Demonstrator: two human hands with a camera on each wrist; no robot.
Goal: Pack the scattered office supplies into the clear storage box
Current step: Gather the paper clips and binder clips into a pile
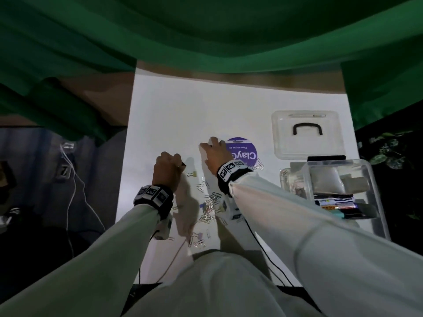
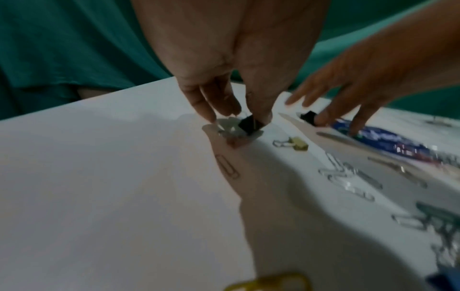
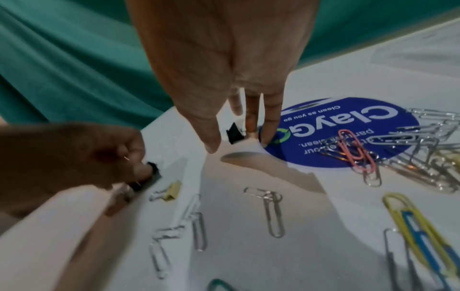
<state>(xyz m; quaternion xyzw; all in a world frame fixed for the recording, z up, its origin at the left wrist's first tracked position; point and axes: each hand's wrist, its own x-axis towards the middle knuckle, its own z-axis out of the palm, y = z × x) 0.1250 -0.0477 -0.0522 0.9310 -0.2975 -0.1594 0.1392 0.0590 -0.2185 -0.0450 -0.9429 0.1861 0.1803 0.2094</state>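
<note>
My left hand (image 1: pixel 180 164) pinches a small black binder clip (image 2: pixel 250 125) just above the white table; the pinch also shows in the right wrist view, left hand (image 3: pixel 139 169). To its right my right hand (image 1: pixel 209 144) reaches down with straight fingers, and its fingertips (image 3: pixel 251 126) touch a second black binder clip (image 3: pixel 234 132) lying at the edge of a round purple ClayGo pack (image 1: pixel 242 152). A gold binder clip (image 1: pixel 192 174) lies between the hands. Several paper clips (image 1: pixel 210 202) are scattered nearer to me. The clear storage box (image 1: pixel 375 175) stands at the right, with markers and packets inside.
The box's clear lid (image 1: pixel 307 145) with a black handle lies flat behind the box. Green cloth (image 1: pixel 206 37) hangs around the far and side edges of the white table (image 1: pixel 183 106). Cables (image 1: pixel 75 184) run down on the left.
</note>
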